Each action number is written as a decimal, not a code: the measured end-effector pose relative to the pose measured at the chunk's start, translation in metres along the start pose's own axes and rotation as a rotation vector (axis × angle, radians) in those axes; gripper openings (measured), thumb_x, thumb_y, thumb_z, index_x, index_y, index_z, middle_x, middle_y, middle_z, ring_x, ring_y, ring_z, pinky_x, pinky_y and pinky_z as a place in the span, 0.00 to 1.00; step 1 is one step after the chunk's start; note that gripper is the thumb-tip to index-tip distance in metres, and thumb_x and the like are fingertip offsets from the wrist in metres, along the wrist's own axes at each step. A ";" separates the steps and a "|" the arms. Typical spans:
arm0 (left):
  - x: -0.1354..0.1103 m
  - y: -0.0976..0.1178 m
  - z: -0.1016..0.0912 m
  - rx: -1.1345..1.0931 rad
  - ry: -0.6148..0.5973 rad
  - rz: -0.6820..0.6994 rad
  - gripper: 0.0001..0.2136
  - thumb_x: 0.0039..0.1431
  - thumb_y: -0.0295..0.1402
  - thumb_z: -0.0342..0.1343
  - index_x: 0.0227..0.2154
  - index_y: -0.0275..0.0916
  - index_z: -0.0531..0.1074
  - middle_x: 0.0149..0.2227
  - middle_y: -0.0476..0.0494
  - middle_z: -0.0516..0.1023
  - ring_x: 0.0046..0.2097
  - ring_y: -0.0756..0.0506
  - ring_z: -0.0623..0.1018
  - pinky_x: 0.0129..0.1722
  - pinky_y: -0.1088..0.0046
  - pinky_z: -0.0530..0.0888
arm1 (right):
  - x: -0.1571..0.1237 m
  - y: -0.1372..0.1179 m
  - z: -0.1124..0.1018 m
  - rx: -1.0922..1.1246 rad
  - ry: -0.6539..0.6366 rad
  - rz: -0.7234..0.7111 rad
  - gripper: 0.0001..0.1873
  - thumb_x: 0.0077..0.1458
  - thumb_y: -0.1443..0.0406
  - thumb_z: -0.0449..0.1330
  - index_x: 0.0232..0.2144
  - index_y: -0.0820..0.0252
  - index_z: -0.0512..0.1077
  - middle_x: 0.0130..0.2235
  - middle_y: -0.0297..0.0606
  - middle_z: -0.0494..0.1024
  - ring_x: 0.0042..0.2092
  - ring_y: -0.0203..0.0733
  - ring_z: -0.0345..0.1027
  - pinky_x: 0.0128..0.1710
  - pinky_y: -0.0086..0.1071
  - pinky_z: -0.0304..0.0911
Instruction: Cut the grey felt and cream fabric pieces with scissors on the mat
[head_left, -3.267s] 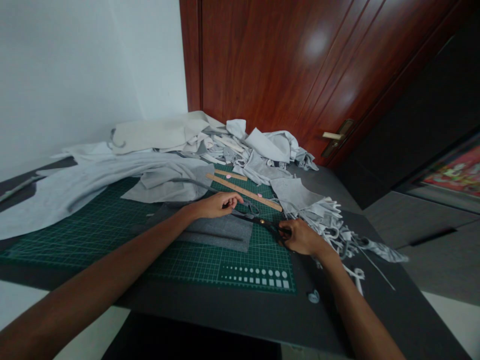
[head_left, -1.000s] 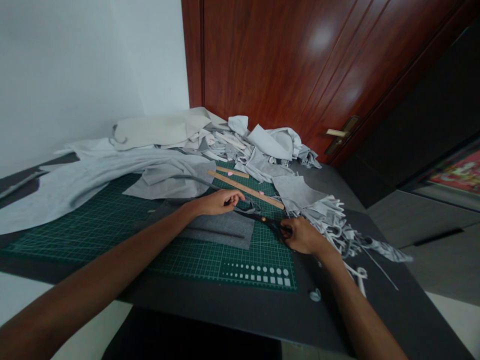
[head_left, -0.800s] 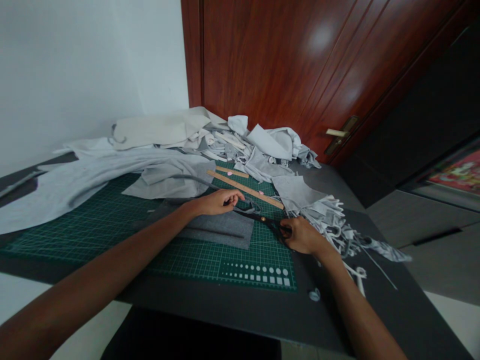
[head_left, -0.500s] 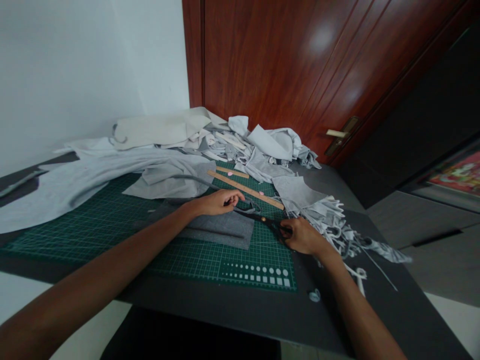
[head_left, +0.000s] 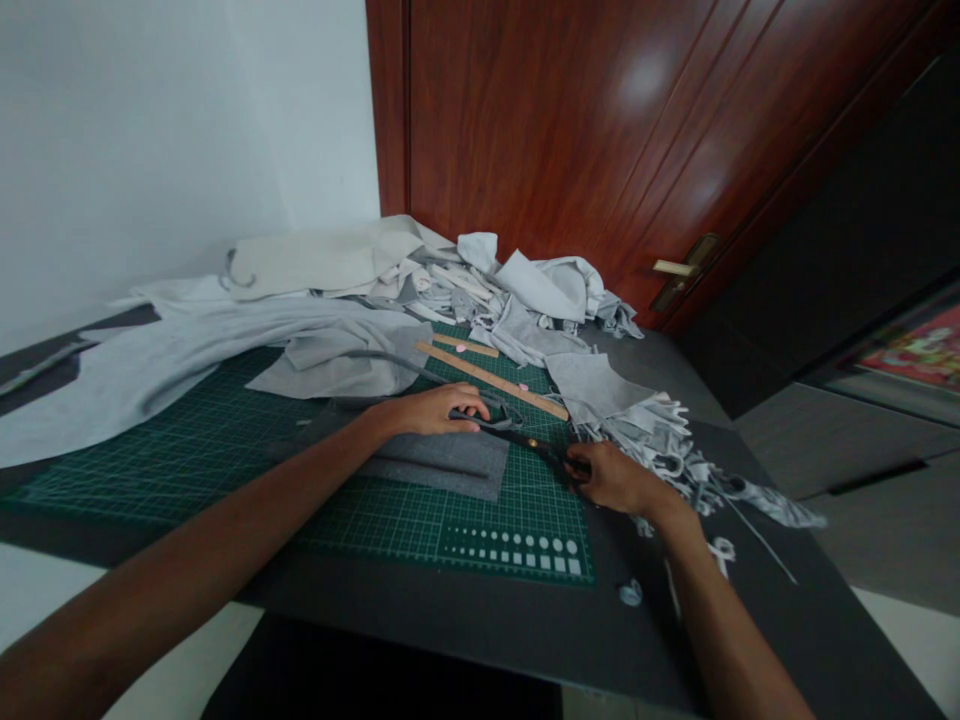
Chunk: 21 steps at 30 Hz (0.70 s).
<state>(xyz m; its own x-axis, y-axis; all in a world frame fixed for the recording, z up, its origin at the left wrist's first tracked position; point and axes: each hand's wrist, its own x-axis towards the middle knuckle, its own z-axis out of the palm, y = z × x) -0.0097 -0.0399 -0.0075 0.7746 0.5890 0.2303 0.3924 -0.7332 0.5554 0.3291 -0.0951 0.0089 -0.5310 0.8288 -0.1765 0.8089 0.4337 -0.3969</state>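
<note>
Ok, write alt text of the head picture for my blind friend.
Over a green cutting mat, the right hand grips black scissors while the left hand rests on grey felt. A wooden ruler and heaps of grey fabric scraps lie beyond.

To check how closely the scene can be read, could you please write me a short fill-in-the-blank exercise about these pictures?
The right hand grips the handles of a black pair of ____.
The left hand rests on a dark grey piece of fabric, which lies on a green ____.
Beyond the left hand, a long wooden ____ lies slantwise on the mat.

Missing words: scissors; cutting mat; ruler.
</note>
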 end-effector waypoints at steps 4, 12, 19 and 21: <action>0.001 0.001 -0.001 0.012 0.024 0.011 0.09 0.63 0.37 0.58 0.42 0.39 0.77 0.39 0.43 0.74 0.43 0.44 0.73 0.45 0.70 0.66 | -0.004 0.000 -0.003 0.040 -0.035 0.008 0.05 0.45 0.70 0.61 0.25 0.58 0.66 0.26 0.31 0.71 0.28 0.35 0.61 0.28 0.28 0.52; 0.001 0.003 -0.002 -0.001 0.040 0.010 0.09 0.62 0.36 0.58 0.41 0.39 0.77 0.38 0.44 0.73 0.42 0.45 0.72 0.45 0.69 0.67 | -0.011 -0.008 -0.011 0.066 -0.051 -0.071 0.09 0.46 0.71 0.59 0.33 0.59 0.72 0.28 0.31 0.72 0.28 0.35 0.62 0.28 0.27 0.55; 0.000 0.001 0.000 0.018 0.053 0.020 0.08 0.62 0.36 0.58 0.41 0.38 0.75 0.41 0.43 0.73 0.45 0.44 0.72 0.48 0.68 0.67 | -0.009 -0.001 -0.013 0.098 0.001 -0.108 0.11 0.49 0.68 0.60 0.38 0.61 0.75 0.34 0.37 0.78 0.32 0.38 0.68 0.32 0.29 0.59; 0.000 0.000 0.000 0.018 0.061 0.022 0.08 0.62 0.35 0.58 0.41 0.38 0.75 0.41 0.42 0.73 0.45 0.44 0.72 0.48 0.68 0.67 | -0.008 -0.001 -0.013 0.093 0.004 -0.123 0.10 0.50 0.67 0.60 0.37 0.61 0.75 0.33 0.36 0.78 0.31 0.37 0.67 0.31 0.29 0.59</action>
<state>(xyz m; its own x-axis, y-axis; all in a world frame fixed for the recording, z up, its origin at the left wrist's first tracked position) -0.0095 -0.0400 -0.0077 0.7516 0.5921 0.2908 0.3852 -0.7518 0.5351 0.3361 -0.0972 0.0225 -0.6235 0.7729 -0.1181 0.7110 0.4976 -0.4969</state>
